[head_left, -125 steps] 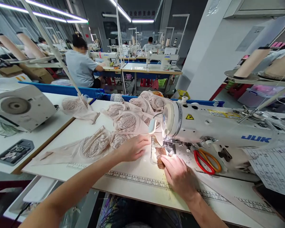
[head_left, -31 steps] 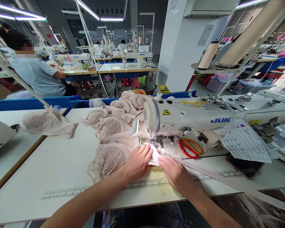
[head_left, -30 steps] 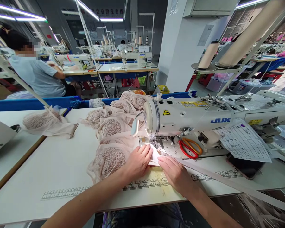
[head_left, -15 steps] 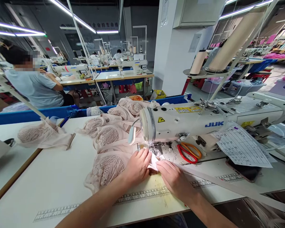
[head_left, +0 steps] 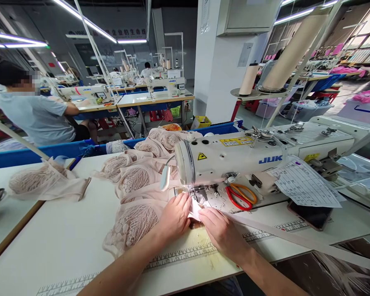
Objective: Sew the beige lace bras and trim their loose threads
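Observation:
A white sewing machine (head_left: 228,158) has its lit needle area right in front of my hands. My left hand (head_left: 174,216) presses a pale pink piece of fabric (head_left: 194,210) beside the presser foot, fingers together. On the other side, my right hand (head_left: 220,230) pinches the same fabric's near edge. A long pale elastic band (head_left: 283,234) runs from under my right hand toward the lower right. Beige lace bras (head_left: 138,224) lie in a joined row to the left of the machine, partly behind my left hand. The needle tip is hidden.
Red-and-orange-handled scissors (head_left: 241,196) lie on the machine bed. A written paper sheet (head_left: 308,185) overlaps a phone (head_left: 311,213) at right. Another bra (head_left: 46,181) lies far left. Thread cones (head_left: 249,80) stand behind the machine. A co-worker (head_left: 33,111) sits beyond the blue cloth trough.
The whole view has shifted slightly, so most things appear further left. Both hands stay on the fabric at the presser foot, with little visible movement.

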Available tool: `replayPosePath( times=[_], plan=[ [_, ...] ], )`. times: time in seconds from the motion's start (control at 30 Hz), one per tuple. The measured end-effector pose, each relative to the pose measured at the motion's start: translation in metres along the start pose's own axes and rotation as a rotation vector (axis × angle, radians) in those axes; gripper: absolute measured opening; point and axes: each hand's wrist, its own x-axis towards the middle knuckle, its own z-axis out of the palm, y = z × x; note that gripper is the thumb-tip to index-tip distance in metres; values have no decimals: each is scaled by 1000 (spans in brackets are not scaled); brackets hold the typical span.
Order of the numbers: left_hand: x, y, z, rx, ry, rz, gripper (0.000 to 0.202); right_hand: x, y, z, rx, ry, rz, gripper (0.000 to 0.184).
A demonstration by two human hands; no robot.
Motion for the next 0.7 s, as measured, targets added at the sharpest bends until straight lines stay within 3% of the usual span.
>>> replayPosePath(
  times=[0.17, 0.43, 0.6, 0.7],
  plan=[
    [1, -2, -2, -9, -11, 10, 54, 1, 0, 0, -10, -3, 3, 34],
    [8, -15, -10, -25, 69, 54, 50, 7, -1, 9, -181, -33, -46, 32],
    [9, -15, -17, -80, 203, 248, 23, 13, -3, 19, -324, 21, -61, 30],
    [8, -16, -13, -48, 229, 324, 27, 16, -4, 22, -353, 15, -51, 30]
  ],
)
